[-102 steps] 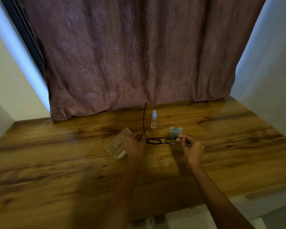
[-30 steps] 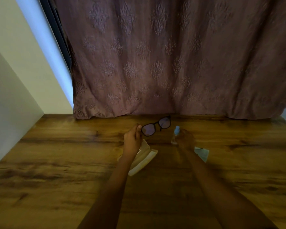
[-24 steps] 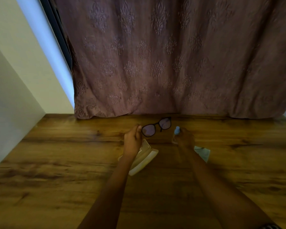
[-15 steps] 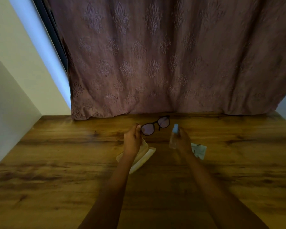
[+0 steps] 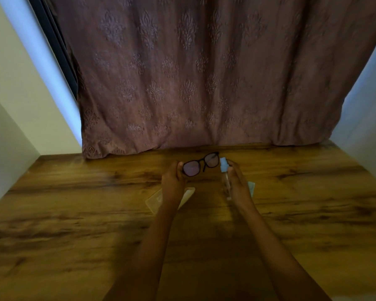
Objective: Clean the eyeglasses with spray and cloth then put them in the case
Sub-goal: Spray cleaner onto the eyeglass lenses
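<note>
The left grip point(image 5: 173, 185) pinches the glasses point(image 5: 201, 166) by one end, above the counter point(image 5: 74, 192). At their 3 o'clock, the right grip point(image 5: 237, 185) curls round the spray bottle point(image 5: 223, 165). The case point(image 5: 188, 193) lies at their 6 o'clock.

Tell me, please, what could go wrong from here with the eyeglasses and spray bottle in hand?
1. The left hand pinches the eyeglasses at one end only, above the table; that grip could slip.
2. The spray bottle in the right hand sits right beside a lens, its nozzle direction unclear; mist may miss and wet the case or table.
</note>
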